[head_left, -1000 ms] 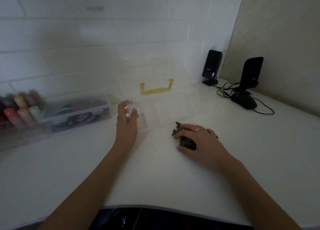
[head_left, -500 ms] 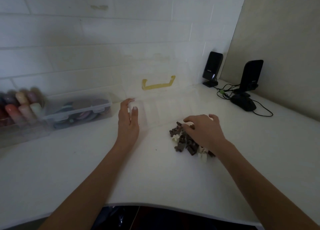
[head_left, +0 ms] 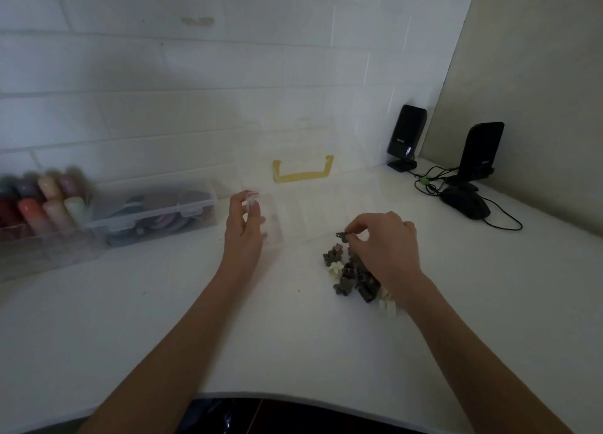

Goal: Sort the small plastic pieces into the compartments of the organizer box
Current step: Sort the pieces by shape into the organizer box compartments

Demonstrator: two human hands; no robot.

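Plastic piece (head_left: 341,235) pinched in right hand (head_left: 386,244); speaker (head_left: 405,138) lettering unreadable.

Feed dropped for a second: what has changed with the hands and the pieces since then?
The right hand lifted off the pile of plastic pieces, uncovering it, and now pinches one dark piece above it, near the clear organizer box. The left hand stayed at the box's left end.

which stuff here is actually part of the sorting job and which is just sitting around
Part of the job:
- clear organizer box, steadied by left hand
- pile of small plastic pieces
- dark piece pinched by right hand

Just lying about:
- lidded clear container
- coloured bottles
- two black speakers
- black mouse
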